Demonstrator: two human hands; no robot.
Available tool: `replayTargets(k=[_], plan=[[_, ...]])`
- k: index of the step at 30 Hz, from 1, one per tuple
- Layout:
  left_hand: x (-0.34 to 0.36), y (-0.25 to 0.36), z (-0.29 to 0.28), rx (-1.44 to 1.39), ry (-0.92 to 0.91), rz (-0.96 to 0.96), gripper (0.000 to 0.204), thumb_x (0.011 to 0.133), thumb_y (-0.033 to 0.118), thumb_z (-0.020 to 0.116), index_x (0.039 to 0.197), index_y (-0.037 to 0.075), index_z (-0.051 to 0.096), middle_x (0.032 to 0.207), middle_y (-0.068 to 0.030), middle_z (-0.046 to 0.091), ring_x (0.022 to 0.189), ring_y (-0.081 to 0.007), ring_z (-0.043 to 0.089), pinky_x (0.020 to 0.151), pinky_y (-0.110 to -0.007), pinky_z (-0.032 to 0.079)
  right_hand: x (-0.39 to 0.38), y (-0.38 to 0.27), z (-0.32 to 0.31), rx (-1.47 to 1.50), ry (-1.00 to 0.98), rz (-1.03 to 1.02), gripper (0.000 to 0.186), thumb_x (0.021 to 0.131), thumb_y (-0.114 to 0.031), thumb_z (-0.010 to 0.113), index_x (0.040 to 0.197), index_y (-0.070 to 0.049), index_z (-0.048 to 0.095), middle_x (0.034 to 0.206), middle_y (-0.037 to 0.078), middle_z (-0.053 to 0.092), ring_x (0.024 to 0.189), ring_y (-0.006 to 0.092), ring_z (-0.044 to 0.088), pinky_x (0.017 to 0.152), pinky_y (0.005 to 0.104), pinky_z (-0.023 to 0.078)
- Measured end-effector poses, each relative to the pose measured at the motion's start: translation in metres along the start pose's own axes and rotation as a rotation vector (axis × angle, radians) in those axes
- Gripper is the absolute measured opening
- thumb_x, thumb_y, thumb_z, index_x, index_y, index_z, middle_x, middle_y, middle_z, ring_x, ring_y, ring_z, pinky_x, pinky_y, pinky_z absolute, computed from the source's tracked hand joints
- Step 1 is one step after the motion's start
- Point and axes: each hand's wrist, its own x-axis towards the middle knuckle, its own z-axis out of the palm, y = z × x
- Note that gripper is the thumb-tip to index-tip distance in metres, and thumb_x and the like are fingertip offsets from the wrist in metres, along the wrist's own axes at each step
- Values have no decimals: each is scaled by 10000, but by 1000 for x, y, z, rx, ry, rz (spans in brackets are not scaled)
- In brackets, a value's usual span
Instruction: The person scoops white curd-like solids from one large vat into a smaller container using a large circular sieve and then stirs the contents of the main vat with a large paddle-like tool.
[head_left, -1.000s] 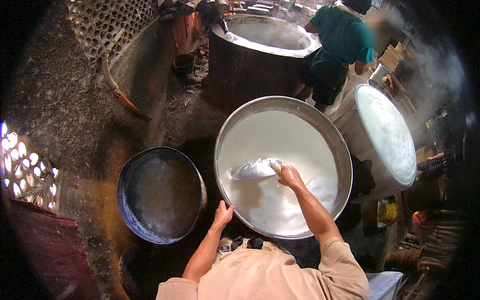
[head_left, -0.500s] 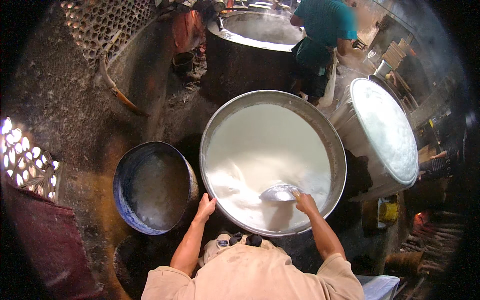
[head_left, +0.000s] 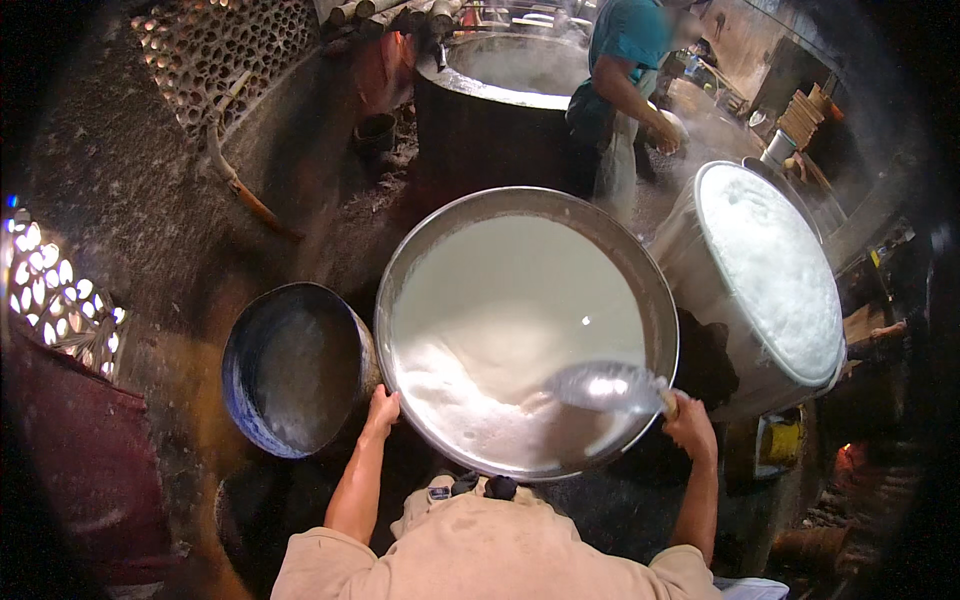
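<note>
A wide round metal pan (head_left: 660, 290) stands before me, filled with milky white liquid (head_left: 520, 270) that is foamy on its near left side. My left hand (head_left: 382, 408) grips the pan's rim at the near left. In my right hand (head_left: 690, 428) is the short handle of a shallow, shiny metal scoop (head_left: 607, 387). The scoop is raised above the liquid near the pan's right rim, slightly blurred by motion.
To the left stands a blue-rimmed drum (head_left: 235, 395) with cloudy contents. A large pale tub (head_left: 690, 250) heaped with white foam stands at right. Farther back are a steaming vat (head_left: 480, 135) and a person in a teal shirt (head_left: 625, 60). Firewood glows at lower right.
My right hand has lifted the scoop out of the liquid and moved right, past the rim. My left hand stays on the rim. The person at the back has turned, with an arm extended.
</note>
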Motion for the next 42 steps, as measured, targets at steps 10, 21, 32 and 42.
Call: replayTargets(k=[10,21,32,42], plan=[[0,8,3,38,-15,-25,420,880,183,530,1241,-8,433,1183,-198,540,1011,-317,577,660,-427,536,115,49,123,132,180,95,376,691,-32,559,1064,-46,609,583,126,594,441,207,577,388,352,466],[-2,11,-10,8,-99,5,375,868,173,556,1156,-43,451,1117,-211,555,951,-291,580,656,-393,507,60,-26,213,228,-111,178,388,689,-65,608,1074,-17,607,585,135,612,451,200,600,399,335,501],[30,-24,-14,11,-194,63,337,815,195,610,1034,-26,481,1064,-269,577,1031,-403,550,849,-437,427,-3,-135,260,233,-223,178,415,670,-73,603,1083,-40,580,613,129,613,451,206,585,421,341,511],[89,-88,-11,-713,-427,32,325,825,247,608,1000,-4,497,1009,-231,596,974,-360,576,779,-431,451,-52,-234,189,656,-274,184,456,675,-17,645,1120,1,545,694,54,547,521,142,537,457,307,452]])
